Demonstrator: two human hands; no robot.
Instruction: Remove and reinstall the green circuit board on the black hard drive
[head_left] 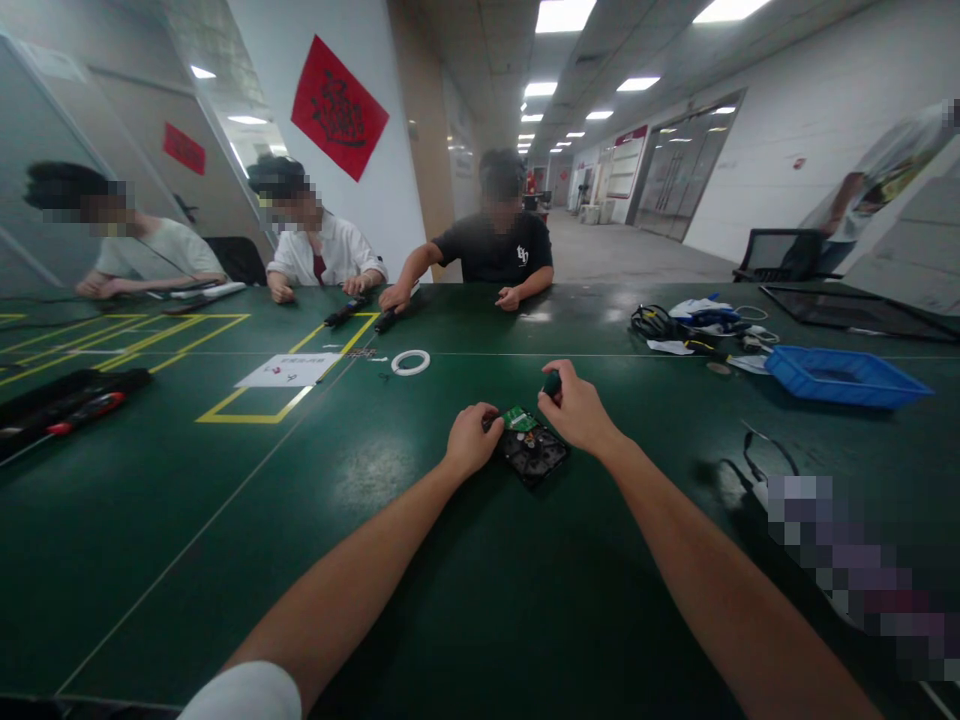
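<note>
At the centre of the frame, the left hand (472, 440), fingers bent, grips the edge of a black rectangular hard drive (534, 456) with a green circuit board (517, 420); the right hand (579, 408) has its fingers closed around a dark green rounded handle (552, 384). At right, a shallow blue plastic tray (810, 386) has indistinct contents.

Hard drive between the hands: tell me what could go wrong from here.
The dark-handled tool in the right hand might slip and scratch the exposed green circuit board. The hard drive could also swivel on the smooth tabletop, since only the left hand, at its edge, appears to steady it.
</note>
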